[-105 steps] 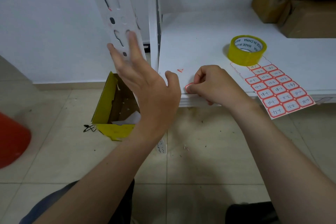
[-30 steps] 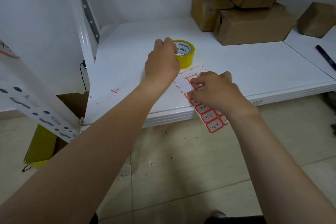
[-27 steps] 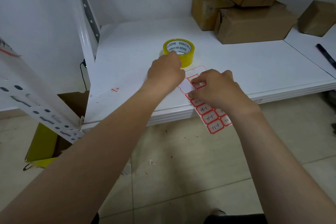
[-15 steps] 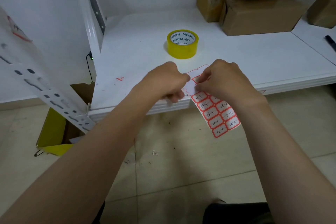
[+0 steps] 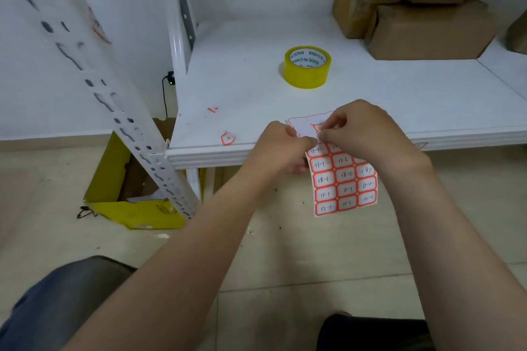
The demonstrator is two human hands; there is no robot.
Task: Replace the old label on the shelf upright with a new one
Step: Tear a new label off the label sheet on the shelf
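A sheet of red-bordered labels with handwritten numbers hangs over the front edge of the white shelf. My left hand pinches the sheet's left edge. My right hand pinches at a label near the top of the sheet. One loose red-bordered label lies curled on the shelf near its front edge. The white perforated shelf upright slants across the left, with a red-edged label remnant on its side.
A yellow tape roll stands on the shelf behind my hands. Brown cardboard boxes are stacked at the back right. A yellow open box sits on the tiled floor under the upright. A small red scrap lies on the shelf.
My left hand left the tape roll and came back to the label sheet. Both hands drew the sheet forward, so it hangs further over the shelf edge.
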